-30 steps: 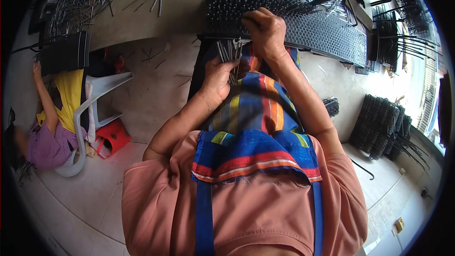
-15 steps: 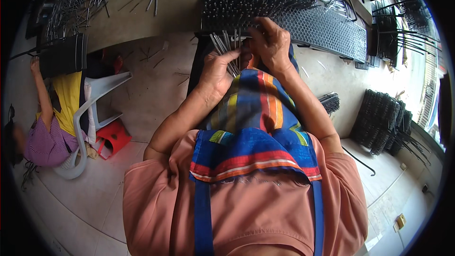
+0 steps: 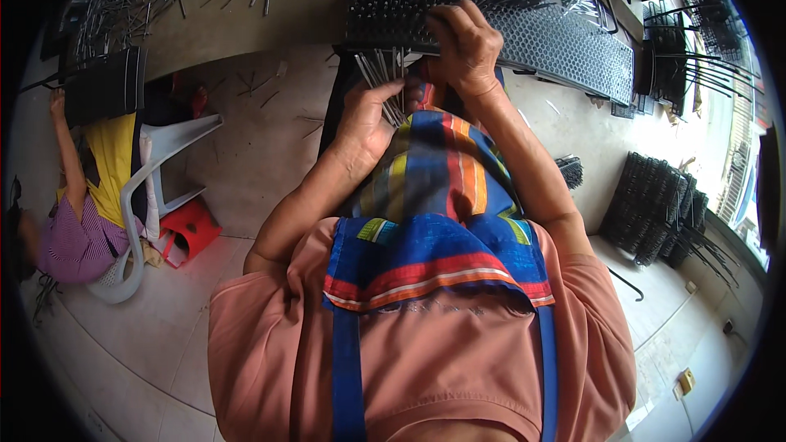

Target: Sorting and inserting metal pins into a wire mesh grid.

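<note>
The left hand [image 3: 366, 119] is wrapped around a bundle of thin metal rods [image 3: 375, 69], their ends fanning toward the holed panel [image 3: 565, 53]. The right hand [image 3: 473, 45] has its fingers curled together at the near edge of the standing rods [image 3: 401, 8] that crowd the panel's left part; whether it pinches one cannot be told. Good handling here probably means holding the bundle close with ends loosely spread, guiding single rods squarely to their holes, and not knocking neighbours.
</note>
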